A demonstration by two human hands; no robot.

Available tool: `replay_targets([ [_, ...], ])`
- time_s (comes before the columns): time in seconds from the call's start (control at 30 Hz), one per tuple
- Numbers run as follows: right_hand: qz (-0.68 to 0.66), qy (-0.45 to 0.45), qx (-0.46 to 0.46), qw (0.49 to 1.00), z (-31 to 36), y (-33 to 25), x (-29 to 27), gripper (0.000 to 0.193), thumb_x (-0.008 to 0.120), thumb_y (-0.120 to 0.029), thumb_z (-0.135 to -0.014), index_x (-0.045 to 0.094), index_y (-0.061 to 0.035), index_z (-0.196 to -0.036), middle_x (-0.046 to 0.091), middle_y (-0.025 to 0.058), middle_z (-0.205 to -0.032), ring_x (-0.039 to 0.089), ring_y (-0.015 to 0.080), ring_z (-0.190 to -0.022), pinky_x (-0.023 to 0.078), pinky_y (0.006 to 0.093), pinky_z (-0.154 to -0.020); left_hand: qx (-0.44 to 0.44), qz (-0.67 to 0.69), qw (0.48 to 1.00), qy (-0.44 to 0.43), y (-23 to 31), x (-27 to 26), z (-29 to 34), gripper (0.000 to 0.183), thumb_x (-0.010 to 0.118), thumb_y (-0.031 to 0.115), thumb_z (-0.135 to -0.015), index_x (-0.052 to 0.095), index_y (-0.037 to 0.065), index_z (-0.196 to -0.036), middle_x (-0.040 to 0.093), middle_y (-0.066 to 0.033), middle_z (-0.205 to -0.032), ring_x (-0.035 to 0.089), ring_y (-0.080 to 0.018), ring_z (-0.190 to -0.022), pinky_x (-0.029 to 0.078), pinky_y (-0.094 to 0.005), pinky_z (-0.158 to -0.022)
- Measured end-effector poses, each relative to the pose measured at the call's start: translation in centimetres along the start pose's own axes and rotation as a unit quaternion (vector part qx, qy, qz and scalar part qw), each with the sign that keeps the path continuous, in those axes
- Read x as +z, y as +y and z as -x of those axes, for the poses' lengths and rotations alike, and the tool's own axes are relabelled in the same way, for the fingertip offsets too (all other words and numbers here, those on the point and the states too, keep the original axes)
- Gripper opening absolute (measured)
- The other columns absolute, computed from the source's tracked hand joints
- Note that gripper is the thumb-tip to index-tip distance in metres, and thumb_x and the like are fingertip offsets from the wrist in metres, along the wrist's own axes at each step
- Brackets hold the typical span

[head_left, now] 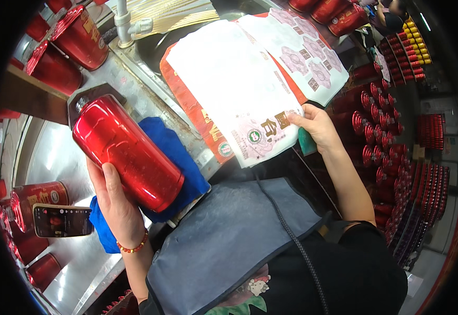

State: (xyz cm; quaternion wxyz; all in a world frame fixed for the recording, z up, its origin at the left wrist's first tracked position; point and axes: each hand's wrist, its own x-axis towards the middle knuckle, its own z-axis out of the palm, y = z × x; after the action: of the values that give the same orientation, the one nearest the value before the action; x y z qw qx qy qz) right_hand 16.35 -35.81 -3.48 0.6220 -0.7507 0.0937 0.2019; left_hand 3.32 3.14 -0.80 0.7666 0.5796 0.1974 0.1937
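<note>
With hands apart, the red bottle (126, 149) was held by the left hand (116, 205) over the blue cloth (168, 147) near the counter's (55, 163) front edge; printed sheets (239, 100) were pinched by the right hand (315, 126). Sheet-picking seemed in hand; clean separation was apparently needed.

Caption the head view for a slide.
The left hand holds a glossy red bottle while the right hand pinches a printed white sheet.

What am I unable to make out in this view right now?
Head view: left hand, most fingertips hidden behind the red bottle.
Head view: right hand, some fingertips hidden beneath the white sheets.
Head view: blue cloth, partly covered by the red bottle.
Head view: phone, screen details too small.
</note>
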Motion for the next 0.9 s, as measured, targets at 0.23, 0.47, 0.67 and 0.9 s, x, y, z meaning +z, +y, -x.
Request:
replay_targets([
  [0.23, 0.239, 0.074, -0.105, 0.962, 1.7, -2.7, 0.7, 0.018, 0.074, -0.012, -0.094, 0.071, 0.0055, -0.097, 0.071, 0.004, -0.081, 0.06, 0.0064, -0.069, 0.046, 0.0229, -0.063, 0.007, -0.013, 1.0, -0.011, -0.2, -0.2, -0.1, 0.055, 0.047, 0.028, -0.111, 0.033, 0.001, -0.158, 0.05, -0.0111, -0.149, 0.048, -0.0186, -0.134, 0.033, -0.0339, -0.116],
  [0.47, 0.164, 0.025, -0.07, 0.984, 0.6, -2.1, 0.0, 0.02, 0.078, -0.014, -0.091, 0.07, 0.0032, -0.096, 0.073, 0.0065, -0.088, 0.064, 0.008, -0.074, 0.049, 0.0231, -0.067, 0.012, -0.001, 1.0, -0.007, -0.2, 0.0, -0.1, 0.054, 0.048, 0.026, -0.111, 0.034, 0.001, -0.157, 0.051, -0.0109, -0.148, 0.05, -0.0185, -0.133, 0.035, -0.0337, -0.115],
  [0.67, 0.107, -0.002, -0.029, 0.994, 0.0, -1.7, -0.4, 0.016, 0.079, -0.011, -0.09, 0.07, 0.0021, -0.096, 0.074, 0.0063, -0.09, 0.065, 0.0078, -0.077, 0.05, 0.0224, -0.071, 0.016, 0.001, 1.0, -0.006, -0.3, 0.0, -0.2, 0.055, 0.049, 0.027, -0.111, 0.033, 0.001, -0.157, 0.051, -0.0113, -0.148, 0.05, -0.0182, -0.133, 0.036, -0.0338, -0.115],
  [0.9, 0.296, 0.072, -0.116, 0.945, 1.4, -3.0, 0.4, 0.024, 0.073, -0.017, -0.094, 0.072, 0.0064, -0.098, 0.074, 0.0087, -0.082, 0.066, 0.0089, -0.073, 0.05, 0.0257, -0.068, 0.009, 0.013, 1.0, -0.012, -0.5, -0.5, -0.2, 0.055, 0.051, 0.026, -0.11, 0.034, 0.001, -0.157, 0.051, -0.0118, -0.148, 0.05, -0.0183, -0.133, 0.036, -0.0338, -0.115],
])
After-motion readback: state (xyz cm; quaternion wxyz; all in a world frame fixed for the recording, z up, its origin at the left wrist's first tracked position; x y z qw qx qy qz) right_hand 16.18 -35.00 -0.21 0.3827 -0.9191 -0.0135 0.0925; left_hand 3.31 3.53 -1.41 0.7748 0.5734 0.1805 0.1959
